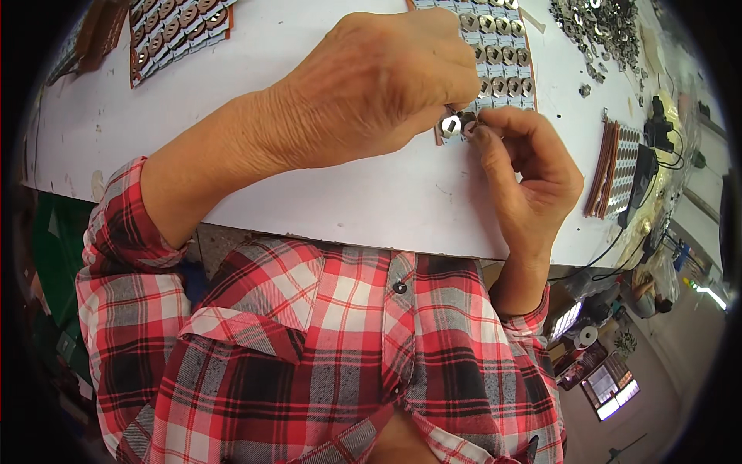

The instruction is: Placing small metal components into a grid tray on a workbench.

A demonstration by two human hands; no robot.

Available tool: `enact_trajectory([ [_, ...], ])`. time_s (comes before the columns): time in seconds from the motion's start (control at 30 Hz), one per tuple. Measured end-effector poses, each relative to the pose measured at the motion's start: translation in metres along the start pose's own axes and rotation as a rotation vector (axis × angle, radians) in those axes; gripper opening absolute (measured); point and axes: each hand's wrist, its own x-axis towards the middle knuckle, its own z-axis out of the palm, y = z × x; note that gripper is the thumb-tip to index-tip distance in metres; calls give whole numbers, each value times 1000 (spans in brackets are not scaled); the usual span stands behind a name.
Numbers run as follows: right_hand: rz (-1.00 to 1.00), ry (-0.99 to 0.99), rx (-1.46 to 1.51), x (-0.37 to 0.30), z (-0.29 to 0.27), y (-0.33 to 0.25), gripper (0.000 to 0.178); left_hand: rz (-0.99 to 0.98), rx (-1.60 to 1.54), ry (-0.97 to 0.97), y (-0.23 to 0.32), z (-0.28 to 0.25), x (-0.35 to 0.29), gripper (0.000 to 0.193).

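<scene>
My left hand point(379, 85) reaches across the white table point(355, 197), its fingertips pinching a small round metal part point(450, 124) at the near corner of a card point(498, 66) lined with rows of the same parts. My right hand point(529, 166) is curled beside it, thumb and forefinger pressing on the neighbouring part point(468, 126) on that same corner. Both hands touch the card's lower left edge. My sleeves are red plaid.
A second filled card point(174, 31) lies at the far left. A heap of loose metal parts point(599, 27) sits at the far right, with a stack of cards point(614, 166) on edge near the right rim. Cables and black devices point(657, 131) crowd the right end.
</scene>
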Motion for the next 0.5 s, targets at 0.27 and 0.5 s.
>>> enact_trajectory([
  [0.27, 17, -119, -83, 4, -11, 2, 16, -37, -24, 73, 2, 11, -3, 16],
  [0.5, -66, -87, 18, 13, -4, 12, 20, -28, 2, 167, 3, 21, -4, 16],
])
